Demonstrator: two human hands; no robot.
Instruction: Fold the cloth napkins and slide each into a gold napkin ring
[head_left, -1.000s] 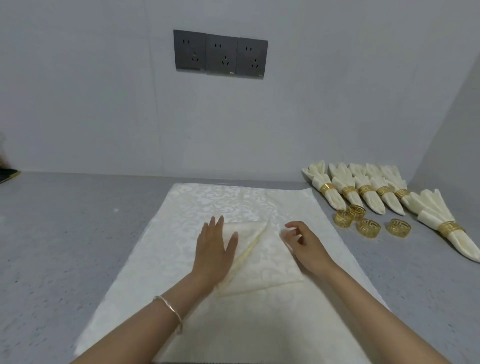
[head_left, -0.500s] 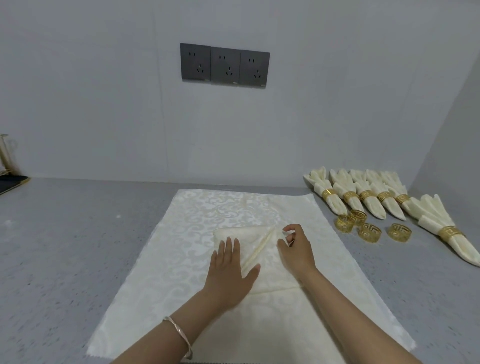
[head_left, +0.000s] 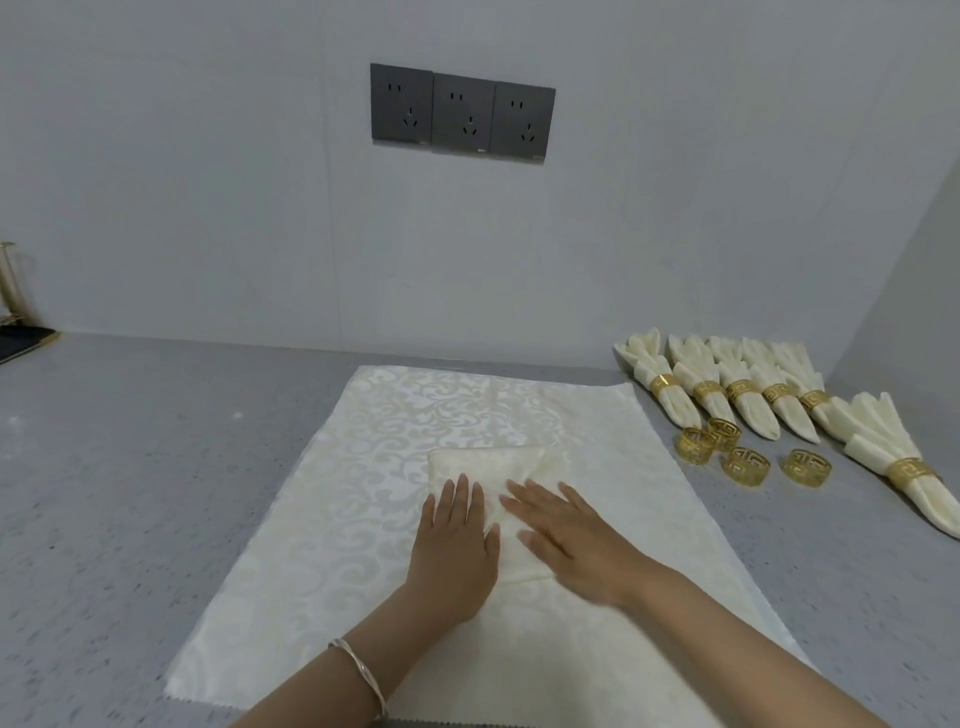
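Observation:
A cream napkin, folded small, lies on a large patterned cream cloth spread over the grey counter. My left hand lies flat on the napkin's left part with fingers straight. My right hand presses flat on its right part, fingers pointing left and up, slightly blurred. Several loose gold napkin rings sit to the right of the cloth. Behind them lie several finished napkins in gold rings, fanned at the top.
The grey counter meets a grey wall with three dark sockets. Another wall closes the right side behind the finished napkins. A dark flat object and a pale stand sit at the far left edge.
My right hand let go of the napkin's pinched flap, which now lies folded over, and pressed flat on it. My left hand stayed flat on the napkin. The view shifted slightly.

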